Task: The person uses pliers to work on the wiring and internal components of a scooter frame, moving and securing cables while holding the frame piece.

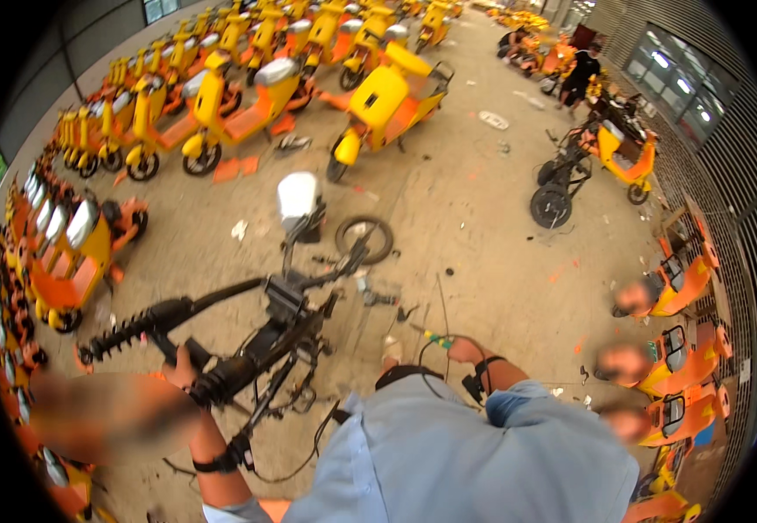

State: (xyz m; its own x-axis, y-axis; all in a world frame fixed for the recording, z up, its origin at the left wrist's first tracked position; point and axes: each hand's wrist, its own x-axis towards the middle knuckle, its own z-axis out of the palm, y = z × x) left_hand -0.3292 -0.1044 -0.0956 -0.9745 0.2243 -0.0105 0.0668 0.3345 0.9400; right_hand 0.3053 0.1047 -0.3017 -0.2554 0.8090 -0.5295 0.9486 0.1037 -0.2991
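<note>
Left hand: the left hand [182,370] is closed round the black tube of the stripped scooter frame [256,340], near its rear spring end; a dark strap sits on the wrist.
Right hand: the right hand [464,350] is closed on a small screwdriver [435,338] with a yellow-green handle, held off to the right of the frame and not touching it; a black strap circles this wrist too.
Frame: the bare black frame lies tilted across the concrete floor [483,227], in front of the person and mostly on the left-hand side, running from the coil spring [117,336] at lower left up to the front wheel [364,239].
Headlight: a white headlight housing [298,199] stands at the top of the frame's steering column.
Loose parts: small bolts and black bits lie scattered on the floor between the frame and the right hand.
Surroundings: rows of yellow and orange scooters [222,96] fill the far and left sides; another person [581,77] bends over a scooter well apart at upper right.
</note>
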